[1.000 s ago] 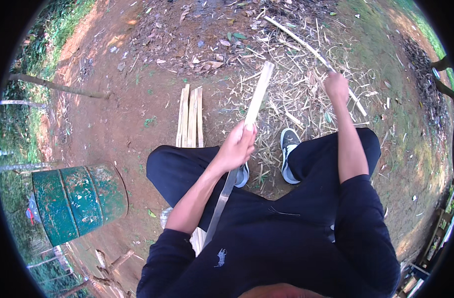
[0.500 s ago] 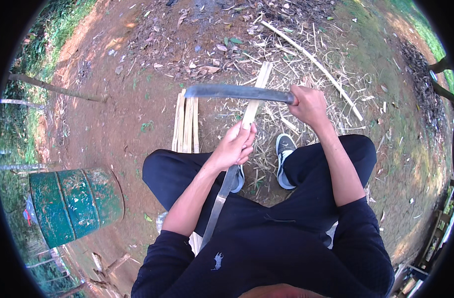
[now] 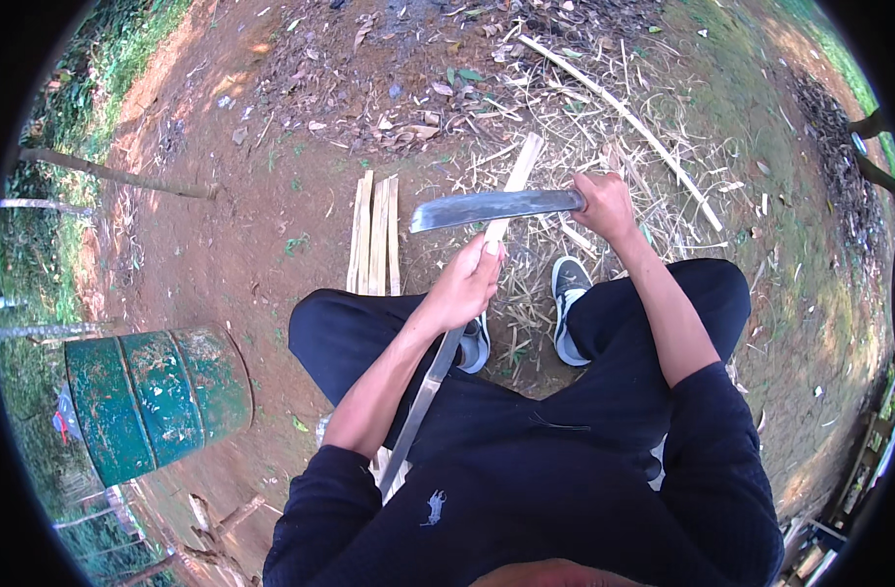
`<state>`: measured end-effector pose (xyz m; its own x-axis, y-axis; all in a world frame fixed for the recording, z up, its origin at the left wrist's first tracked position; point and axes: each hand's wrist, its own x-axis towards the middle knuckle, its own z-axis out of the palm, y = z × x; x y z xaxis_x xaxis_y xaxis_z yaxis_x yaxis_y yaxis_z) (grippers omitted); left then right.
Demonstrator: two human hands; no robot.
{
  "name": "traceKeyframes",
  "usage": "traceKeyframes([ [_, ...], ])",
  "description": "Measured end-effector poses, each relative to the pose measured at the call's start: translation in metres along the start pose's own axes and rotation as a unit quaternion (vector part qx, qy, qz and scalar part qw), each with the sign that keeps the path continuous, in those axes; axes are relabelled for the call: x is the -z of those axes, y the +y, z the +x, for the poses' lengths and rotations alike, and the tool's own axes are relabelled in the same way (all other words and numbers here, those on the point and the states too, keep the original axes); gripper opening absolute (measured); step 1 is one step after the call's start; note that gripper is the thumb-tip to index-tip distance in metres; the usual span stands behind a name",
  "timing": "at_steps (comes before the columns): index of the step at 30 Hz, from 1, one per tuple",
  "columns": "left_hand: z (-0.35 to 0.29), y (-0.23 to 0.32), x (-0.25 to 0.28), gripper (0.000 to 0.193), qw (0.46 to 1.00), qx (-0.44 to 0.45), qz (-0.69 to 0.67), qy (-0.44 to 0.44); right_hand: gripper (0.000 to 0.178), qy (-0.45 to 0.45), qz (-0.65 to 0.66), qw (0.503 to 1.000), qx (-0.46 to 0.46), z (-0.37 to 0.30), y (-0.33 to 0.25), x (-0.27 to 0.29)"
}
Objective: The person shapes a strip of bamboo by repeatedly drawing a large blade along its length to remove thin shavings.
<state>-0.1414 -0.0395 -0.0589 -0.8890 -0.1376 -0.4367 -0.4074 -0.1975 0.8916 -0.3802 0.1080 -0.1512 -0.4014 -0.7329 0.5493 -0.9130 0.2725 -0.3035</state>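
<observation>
My left hand is closed around a long, pale bamboo strip, its thumb lying along the upper face. The strip slants from beyond my hand back across my left thigh, where its near part looks greyer. In my closed right hand is the handle of a machete. Its broad blade points left and crosses over the strip just beyond my left fingers. Whether the edge touches the strip, I cannot tell. Several cut strips lie side by side on the ground beyond my left knee.
Curled shavings litter the soil ahead and around my shoes. A long curved strip lies at the far right. On the left are a dented green drum and a thin pole. Broken wood lies at the near left.
The machete's tip has swung nearer to me and to the right, bringing the blade closer to my left hand. My grip on the strip looks the same. The whole view has shifted slightly.
</observation>
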Motion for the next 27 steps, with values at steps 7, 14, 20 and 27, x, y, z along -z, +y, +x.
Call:
traceKeyframes([
  [7, -0.018, -0.012, 0.006, 0.02, 0.996, 0.035, -0.074, -0.035, 0.043, 0.027, -0.048, 0.795, -0.604, 0.001, 0.089, 0.037],
  [14, 0.004, 0.013, 0.015, 0.03, 0.995, 0.01, -0.098, -0.026, 0.022, -0.004, 0.112, 0.908, -0.403, 0.039, -0.003, 0.054],
  [20, -0.002, 0.015, 0.001, 0.029, 0.998, -0.03, -0.047, -0.04, 0.008, -0.029, 0.011, 0.984, -0.175, 0.037, -0.03, 0.054],
  [27, -0.001, -0.011, -0.004, 0.025, 0.97, -0.131, 0.19, 0.07, 0.007, -0.047, -0.047, 0.992, -0.11, 0.03, -0.021, 0.043],
])
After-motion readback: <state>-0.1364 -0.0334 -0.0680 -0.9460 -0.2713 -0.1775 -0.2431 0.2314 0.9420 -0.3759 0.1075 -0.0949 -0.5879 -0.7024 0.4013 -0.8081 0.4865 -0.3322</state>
